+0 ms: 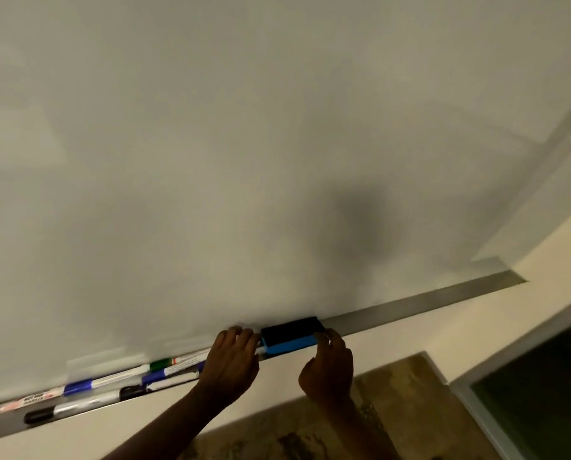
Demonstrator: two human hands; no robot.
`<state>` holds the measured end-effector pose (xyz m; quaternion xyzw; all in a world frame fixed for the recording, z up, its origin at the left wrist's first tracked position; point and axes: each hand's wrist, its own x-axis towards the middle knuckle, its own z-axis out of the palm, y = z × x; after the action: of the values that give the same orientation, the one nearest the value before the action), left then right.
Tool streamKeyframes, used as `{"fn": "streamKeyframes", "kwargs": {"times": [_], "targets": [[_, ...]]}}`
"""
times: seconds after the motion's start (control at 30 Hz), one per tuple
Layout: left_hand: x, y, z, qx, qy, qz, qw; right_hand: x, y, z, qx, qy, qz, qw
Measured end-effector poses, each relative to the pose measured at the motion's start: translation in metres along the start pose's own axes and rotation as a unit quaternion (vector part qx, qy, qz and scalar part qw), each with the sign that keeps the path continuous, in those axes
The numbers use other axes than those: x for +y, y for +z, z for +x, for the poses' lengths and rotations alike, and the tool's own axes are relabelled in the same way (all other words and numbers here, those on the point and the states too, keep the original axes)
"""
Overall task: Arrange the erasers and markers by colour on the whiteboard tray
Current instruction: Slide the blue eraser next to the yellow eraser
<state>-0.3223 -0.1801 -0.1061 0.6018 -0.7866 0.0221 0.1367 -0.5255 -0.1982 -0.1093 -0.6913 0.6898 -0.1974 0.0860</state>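
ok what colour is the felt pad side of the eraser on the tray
Black, over a blue plastic body, on the rectangular eraser sitting on the metal whiteboard tray; seen in the head view.

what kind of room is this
Probably a classroom or meeting room. A large wall-mounted whiteboard fills most of the view, its metal tray holds several markers and a blue eraser, and patterned carpet covers the floor below.
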Motion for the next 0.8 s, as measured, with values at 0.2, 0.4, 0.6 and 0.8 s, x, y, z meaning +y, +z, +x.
{"fn": "streamKeyframes", "kwargs": {"times": [0.2,0.4,0.6,0.8], "targets": [[0.013,0.03,0.025,-0.031,-0.021,0.051,0.998,0.025,0.014,0.027,-0.03,0.023,-0.007,0.999],[0.016,0.047,0.035,-0.065,0.001,0.063,0.996,0.031,0.027,0.042,-0.029,-0.011,0.02,0.999],[0.019,0.053,0.033,-0.039,-0.012,0.034,0.999,0.03,0.032,0.045,-0.001,-0.043,0.034,0.998],[0.017,0.039,0.03,0.031,-0.019,-0.022,0.999,0.035,0.027,0.045,0.042,-0.091,0.044,0.994]]}}
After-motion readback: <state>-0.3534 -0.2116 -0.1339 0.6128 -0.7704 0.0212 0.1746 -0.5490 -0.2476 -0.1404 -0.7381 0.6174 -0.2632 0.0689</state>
